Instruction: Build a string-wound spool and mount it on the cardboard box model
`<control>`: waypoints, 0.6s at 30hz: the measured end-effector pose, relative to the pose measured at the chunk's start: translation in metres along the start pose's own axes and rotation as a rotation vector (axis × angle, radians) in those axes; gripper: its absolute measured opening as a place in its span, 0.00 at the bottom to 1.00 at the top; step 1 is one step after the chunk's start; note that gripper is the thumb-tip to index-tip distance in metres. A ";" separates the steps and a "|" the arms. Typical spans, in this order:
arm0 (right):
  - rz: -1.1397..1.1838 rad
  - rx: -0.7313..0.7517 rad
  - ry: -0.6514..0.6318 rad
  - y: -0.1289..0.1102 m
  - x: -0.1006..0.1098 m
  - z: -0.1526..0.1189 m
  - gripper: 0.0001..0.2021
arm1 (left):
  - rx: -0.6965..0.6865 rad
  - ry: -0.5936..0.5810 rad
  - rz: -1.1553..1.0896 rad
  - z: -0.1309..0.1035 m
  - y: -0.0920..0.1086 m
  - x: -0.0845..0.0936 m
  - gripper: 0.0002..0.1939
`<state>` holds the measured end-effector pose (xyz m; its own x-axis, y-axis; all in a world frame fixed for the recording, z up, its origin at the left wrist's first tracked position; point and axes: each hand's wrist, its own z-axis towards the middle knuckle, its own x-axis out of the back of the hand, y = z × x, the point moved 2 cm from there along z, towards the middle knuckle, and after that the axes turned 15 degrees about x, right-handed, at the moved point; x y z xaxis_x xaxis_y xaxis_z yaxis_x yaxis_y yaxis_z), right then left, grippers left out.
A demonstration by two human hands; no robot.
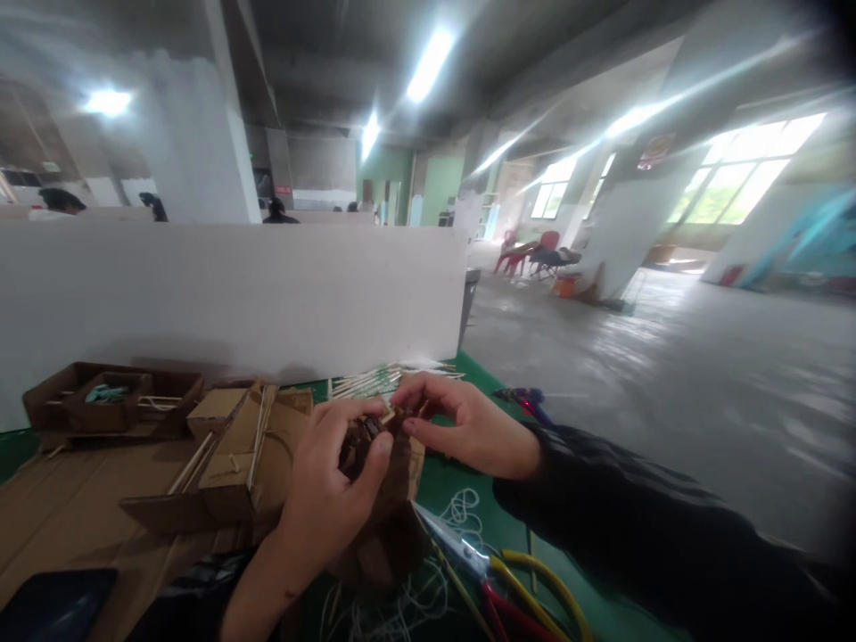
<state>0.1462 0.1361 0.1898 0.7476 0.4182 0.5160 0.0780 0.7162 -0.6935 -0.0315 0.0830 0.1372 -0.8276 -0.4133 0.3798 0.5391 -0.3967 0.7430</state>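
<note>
My left hand (325, 486) is closed around a dark brown, crumpled-looking object (363, 439) with a pale piece at its top; I cannot make out its kind. At the far side of this object, my right hand (472, 432) brings thumb and forefinger together. What sits between those fingertips is too small to tell. A brown piece of cardboard (398, 486) shows beneath and beside the held object. Scissors (474, 560) with red and yellow handles lie just below my right hand, near loose white string (463, 510).
Cut cardboard pieces (231, 477) and a cardboard box (50, 397) lie to the left, with a dark flat object (57, 606) in front. Thin wooden sticks (365, 382) lie behind my hands. A white partition (234, 294) stands along the green table's (485, 379) back. Pliers-like tools (525, 397) lie right.
</note>
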 end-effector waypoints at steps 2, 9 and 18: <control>-0.002 0.007 -0.002 0.000 0.000 0.000 0.12 | -0.012 -0.004 -0.005 0.000 0.000 -0.001 0.12; -0.004 0.014 -0.002 0.000 -0.001 0.000 0.12 | -0.038 0.007 -0.002 0.000 -0.002 0.000 0.11; -0.006 0.035 -0.009 -0.003 -0.002 -0.001 0.11 | -0.080 0.028 -0.038 -0.001 -0.007 -0.003 0.11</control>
<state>0.1449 0.1324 0.1900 0.7414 0.4188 0.5243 0.0589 0.7378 -0.6725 -0.0325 0.0860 0.1306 -0.8435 -0.4193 0.3358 0.5193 -0.4763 0.7096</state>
